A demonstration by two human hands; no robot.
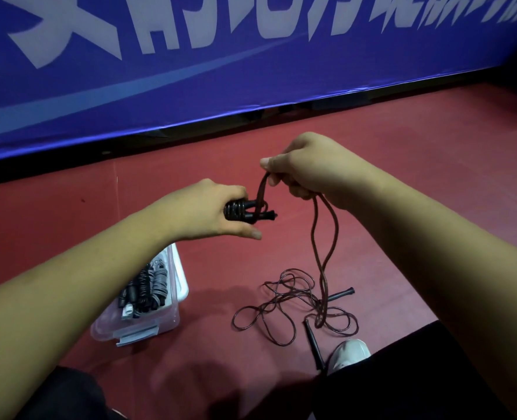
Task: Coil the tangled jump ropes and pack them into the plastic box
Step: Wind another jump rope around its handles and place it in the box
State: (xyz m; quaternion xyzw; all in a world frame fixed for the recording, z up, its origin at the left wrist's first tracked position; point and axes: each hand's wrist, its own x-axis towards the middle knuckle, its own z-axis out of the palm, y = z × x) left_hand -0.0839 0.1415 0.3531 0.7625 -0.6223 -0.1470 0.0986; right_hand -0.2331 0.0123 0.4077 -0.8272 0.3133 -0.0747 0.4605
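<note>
My left hand (220, 210) grips a pair of black jump rope handles (248, 212) with cord wound around them. My right hand (305, 168) pinches the same dark cord (327, 237) just above the handles; two strands hang from it down to the floor. There a tangled heap of dark rope (293, 304) lies, with two black handles (340, 294) sticking out of it. A clear plastic box (172, 316) stands on the floor at lower left, under my left forearm, holding several coiled black and grey ropes (148, 289).
The floor is red matting (402, 177). A blue banner barrier (190, 71) with white lettering runs across the back. My white shoe (348, 354) and dark trouser legs fill the bottom edge beside the tangled rope.
</note>
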